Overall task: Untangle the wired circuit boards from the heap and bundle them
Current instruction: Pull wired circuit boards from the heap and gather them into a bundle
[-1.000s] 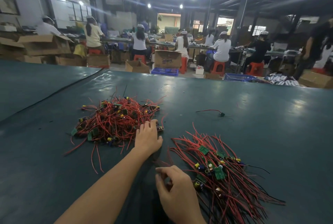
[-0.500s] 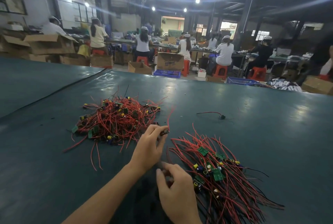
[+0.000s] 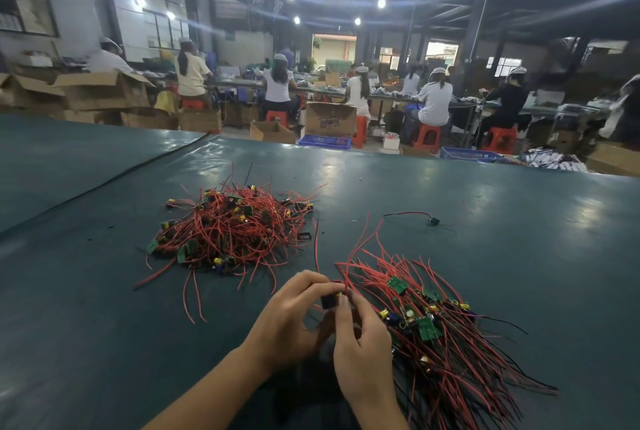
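Close to the near edge of the dark teal sheet-covered worktop (image 3: 485, 256), both hands meet over one small dark circuit board with red wires (image 3: 329, 301). The left hand (image 3: 291, 322) has its fingers curled round the board and pinches it against the thumb. The right hand (image 3: 360, 353) pinches the same board's right end with thumb and forefinger, just where the red wires leave it, and the other fingers are folded in. The wires rise from the pinch and arch away toward the far edge.

Touching the right hand on its right lies the laid-out bundle of green boards with straight red and black wires (image 3: 440, 332), which fans toward the near right corner. The tangled heap of red-wired boards (image 3: 232, 228) sits left of centre, apart from the hands, with loose red strands trailing toward them. A small black rectangular frame (image 3: 303, 236) lies at the heap's right rim. A single stray board on a red lead (image 3: 431, 220) lies alone beyond the bundle.

Past the far edge are brown cardboard boxes (image 3: 330, 119), blue plastic crates (image 3: 323, 141) and seated workers on red stools (image 3: 427, 133).
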Available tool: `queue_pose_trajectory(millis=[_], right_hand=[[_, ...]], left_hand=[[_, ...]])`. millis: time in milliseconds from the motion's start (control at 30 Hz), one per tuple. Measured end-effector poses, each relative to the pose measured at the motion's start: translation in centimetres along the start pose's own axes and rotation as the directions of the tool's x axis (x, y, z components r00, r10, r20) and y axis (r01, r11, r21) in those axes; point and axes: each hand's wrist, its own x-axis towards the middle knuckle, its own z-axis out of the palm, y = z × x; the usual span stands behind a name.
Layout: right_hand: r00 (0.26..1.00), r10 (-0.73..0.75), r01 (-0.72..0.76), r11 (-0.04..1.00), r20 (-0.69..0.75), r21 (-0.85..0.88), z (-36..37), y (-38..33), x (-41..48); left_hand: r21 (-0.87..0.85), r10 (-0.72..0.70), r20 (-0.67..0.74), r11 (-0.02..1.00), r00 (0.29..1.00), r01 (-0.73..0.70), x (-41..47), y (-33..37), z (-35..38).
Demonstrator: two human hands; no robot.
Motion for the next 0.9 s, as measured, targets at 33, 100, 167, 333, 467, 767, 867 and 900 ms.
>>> queue_pose_trajectory(millis=[33, 100, 167, 333, 467, 767, 867, 900], right_hand=[[1.0, 0.016, -0.015, 1.0, -0.012, 0.024, 0.0, 0.0, 0.1], [0.999, 0.032, -0.029, 0.998, -0.043, 0.054, -0.1, 0.1, 0.3], [0.997, 0.018, -0.014, 0.998, -0.078, 0.057, -0.2, 0.2, 0.5], [0.992, -0.009, 0.019, 0.996, -0.123, 0.083, -0.4, 0.2, 0.7], [0.983, -0.098, 0.103, 0.994, -0.157, 0.022, -0.5, 0.2, 0.5], [0.964, -0.214, 0.206, 0.976, -0.159, -0.062, 0.1, -0.3, 0.9], [0.984, -0.134, 0.129, 0.99, -0.12, -0.051, -0.2, -0.4, 2.9], [0.988, -0.107, 0.103, 0.994, -0.113, -0.043, -0.4, -0.4, 3.4]], left_hand=[[-0.006, 0.01, -0.003, 1.0, 1.0, -0.01, 0.0, 0.0, -0.1], [-0.024, 0.029, 0.004, 0.999, 1.0, -0.029, -0.1, 0.0, -0.2], [-0.049, 0.03, 0.018, 0.998, 0.999, -0.029, -0.3, 0.0, -0.2], [-0.146, -0.038, -0.014, 0.989, 0.999, 0.036, -0.3, 0.3, -0.2], [-0.234, -0.197, -0.154, 0.959, 0.968, 0.158, 0.0, 0.7, 0.4], [-0.187, -0.228, -0.185, 0.963, 0.956, 0.194, -0.4, -0.1, 0.5], [-0.196, -0.292, -0.121, 0.944, 0.949, 0.266, -0.6, -0.6, 0.7], [-0.196, -0.331, -0.093, 0.931, 0.939, 0.309, -0.6, -0.7, 0.7]])
